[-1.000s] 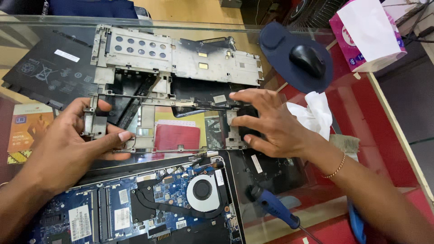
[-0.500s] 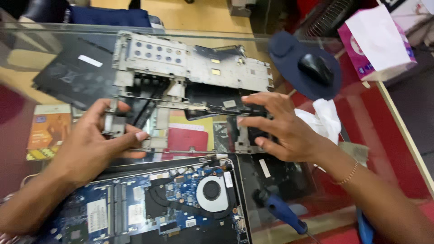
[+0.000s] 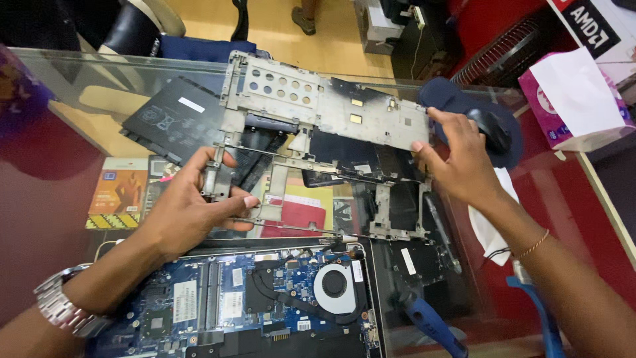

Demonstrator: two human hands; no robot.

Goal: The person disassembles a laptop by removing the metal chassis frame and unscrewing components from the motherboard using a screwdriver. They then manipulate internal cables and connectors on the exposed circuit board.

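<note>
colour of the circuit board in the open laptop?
Blue, on the circuit board beside the white-topped fan. The head view shows it plainly.

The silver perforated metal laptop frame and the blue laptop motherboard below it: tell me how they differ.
The silver perforated metal laptop frame is bare metal with large cutouts; the blue laptop motherboard is covered with chips and a round fan. The frame is gripped by the left hand and right hand; the motherboard sits untouched in its open case. Both lie over the glass table.
</note>
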